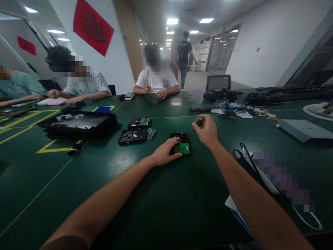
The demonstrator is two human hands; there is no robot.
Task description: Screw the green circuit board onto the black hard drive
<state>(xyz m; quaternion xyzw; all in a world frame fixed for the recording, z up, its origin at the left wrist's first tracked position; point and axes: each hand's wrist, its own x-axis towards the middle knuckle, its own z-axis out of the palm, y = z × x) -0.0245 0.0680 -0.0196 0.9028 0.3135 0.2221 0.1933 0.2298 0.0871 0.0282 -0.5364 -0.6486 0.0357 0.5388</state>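
Observation:
My left hand [166, 151] steadies a hard drive [184, 148] on the green table, fingers over its left side and thumb along the near edge. A green circuit board shows on the drive's near half. Just right of the drive and above the table, my right hand [206, 130] pinches a small screwdriver [199, 121] with a dark and yellow-green handle; the fingers cover much of it. Left of the held drive lie another hard drive [132, 136], a loose circuit board [151, 134] and, behind them, a further hard drive [139, 122].
A black tray [78, 121] with small parts stands at left, near a black cylinder [74, 149]. A power screwdriver [199, 109], a bowl of blue items [231, 106] and a grey metal case [305, 130] lie at right. Other people sit across the table [145, 208].

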